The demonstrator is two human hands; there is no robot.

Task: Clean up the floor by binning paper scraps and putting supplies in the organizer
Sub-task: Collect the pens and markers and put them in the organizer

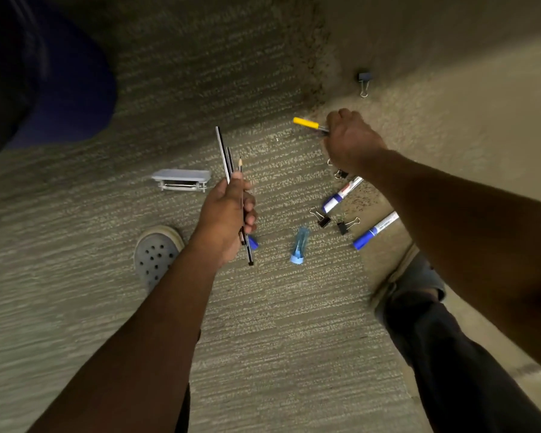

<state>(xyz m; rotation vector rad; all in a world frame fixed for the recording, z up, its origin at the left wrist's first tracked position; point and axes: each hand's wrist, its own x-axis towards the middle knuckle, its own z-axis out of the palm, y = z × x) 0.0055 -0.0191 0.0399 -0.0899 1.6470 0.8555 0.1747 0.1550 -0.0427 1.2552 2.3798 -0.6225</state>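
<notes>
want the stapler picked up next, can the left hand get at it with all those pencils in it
Probably not cleanly: the left hand is shut on a bundle of pencils. The stapler lies unobstructed on the carpet beside it, so the way is free, but no fingers are.

At centre frame the left hand grips a bundle of thin dark pencils pointing up-frame. Right of centre, the right hand closes on a yellow-capped marker over the beige ribbed carpet. Two blue-capped white markers, small black binder clips and a grey stapler lie on the carpet.
</notes>
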